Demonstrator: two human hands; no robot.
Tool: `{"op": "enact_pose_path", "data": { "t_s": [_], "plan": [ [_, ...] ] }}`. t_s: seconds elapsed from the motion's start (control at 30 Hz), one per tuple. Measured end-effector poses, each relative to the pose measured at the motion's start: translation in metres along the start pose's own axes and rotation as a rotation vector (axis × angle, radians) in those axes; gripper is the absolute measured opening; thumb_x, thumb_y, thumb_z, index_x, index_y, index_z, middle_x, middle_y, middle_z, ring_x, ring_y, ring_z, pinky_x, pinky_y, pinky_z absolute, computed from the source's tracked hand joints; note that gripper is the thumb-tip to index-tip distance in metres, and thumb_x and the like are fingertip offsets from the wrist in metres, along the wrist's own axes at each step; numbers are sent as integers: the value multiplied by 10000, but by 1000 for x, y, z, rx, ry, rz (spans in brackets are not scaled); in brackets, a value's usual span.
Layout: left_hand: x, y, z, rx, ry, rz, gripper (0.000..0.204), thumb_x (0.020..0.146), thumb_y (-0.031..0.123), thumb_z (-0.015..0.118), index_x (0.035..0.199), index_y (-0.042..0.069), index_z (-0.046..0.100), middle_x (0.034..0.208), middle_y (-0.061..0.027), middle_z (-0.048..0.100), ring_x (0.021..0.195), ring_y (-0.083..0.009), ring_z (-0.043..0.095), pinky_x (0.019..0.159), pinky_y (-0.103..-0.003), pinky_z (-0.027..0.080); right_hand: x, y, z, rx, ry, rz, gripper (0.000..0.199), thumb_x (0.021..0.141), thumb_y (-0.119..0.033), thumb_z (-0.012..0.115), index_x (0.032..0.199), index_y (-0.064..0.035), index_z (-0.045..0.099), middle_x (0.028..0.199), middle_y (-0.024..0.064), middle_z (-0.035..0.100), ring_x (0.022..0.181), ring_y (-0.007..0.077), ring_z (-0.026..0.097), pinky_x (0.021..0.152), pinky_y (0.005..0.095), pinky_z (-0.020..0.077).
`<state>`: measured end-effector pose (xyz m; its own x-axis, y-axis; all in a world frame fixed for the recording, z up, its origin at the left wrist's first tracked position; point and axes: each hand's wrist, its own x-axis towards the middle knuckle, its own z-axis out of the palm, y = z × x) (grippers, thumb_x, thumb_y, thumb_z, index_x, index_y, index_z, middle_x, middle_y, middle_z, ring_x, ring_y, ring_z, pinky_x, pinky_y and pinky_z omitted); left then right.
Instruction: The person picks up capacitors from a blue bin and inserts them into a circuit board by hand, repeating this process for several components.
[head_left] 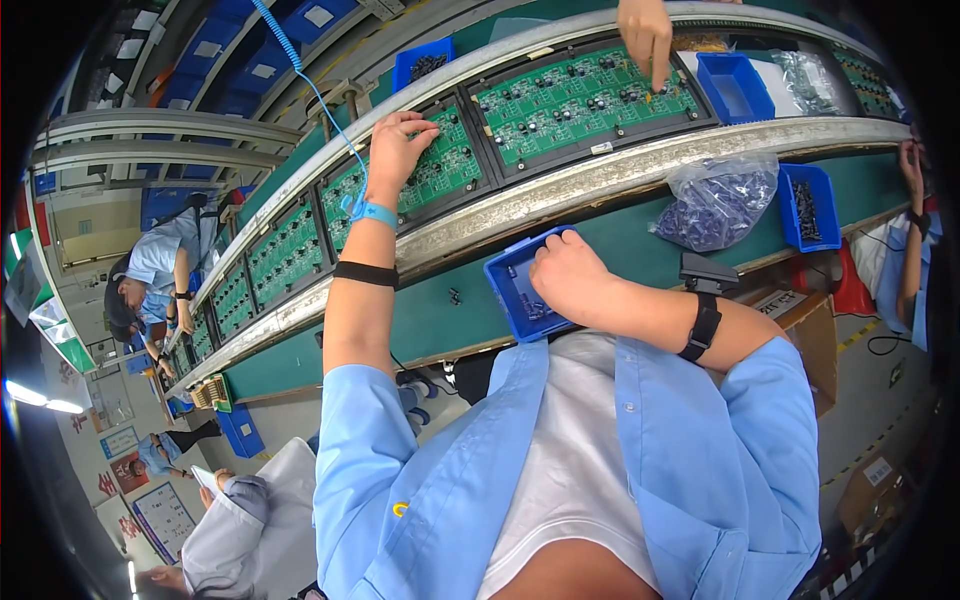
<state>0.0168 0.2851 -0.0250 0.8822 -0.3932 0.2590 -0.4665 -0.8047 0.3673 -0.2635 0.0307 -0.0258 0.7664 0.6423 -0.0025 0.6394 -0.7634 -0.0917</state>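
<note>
My left hand (pixel 396 158) is over a green circuit board (pixel 448 165) in a black frame on the line, its thumb and fingers pinched together near the board's surface. Anything between those fingertips is too small to name. A blue wrist strap (pixel 371 212) with a coiled cord circles that wrist. My right hand (pixel 574 279) reaches over the rim of a blue bin (pixel 507 291) close to my chest. Its fingers are curled and partly hidden; small purplish parts (pixel 535 306) lie in the bin. What this hand grips cannot be made out.
Across the line, another person's hand (pixel 648 45) touches a neighbouring circuit board (pixel 585 100). A bag of purple parts (pixel 716 200) and a blue bin of black parts (pixel 808 208) stand to the right. Metal rails (pixel 560 182) border the boards. Co-workers are at both sides.
</note>
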Motion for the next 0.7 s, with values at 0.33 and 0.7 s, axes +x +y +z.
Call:
{"op": "enact_pose_path", "data": {
  "t_s": [0.33,0.7],
  "plan": [
    [0,-1,-5,21,4,22,207,892,246,801,1064,139,843,1231,-81,734,1215,-293,622,1069,-420,479,3,1,-11,68,42,13,133,837,-161,642,837,-87,753,847,69,698,885,239,633,797,387,444],
    [-1,-4,-2,50,68,61,168,869,242,806,997,143,852,1126,-68,760,1167,-301,632,1031,-423,494,3,-2,-14,75,51,37,132,841,-156,642,845,-85,753,861,71,707,898,239,641,807,376,455]
  ]
}}
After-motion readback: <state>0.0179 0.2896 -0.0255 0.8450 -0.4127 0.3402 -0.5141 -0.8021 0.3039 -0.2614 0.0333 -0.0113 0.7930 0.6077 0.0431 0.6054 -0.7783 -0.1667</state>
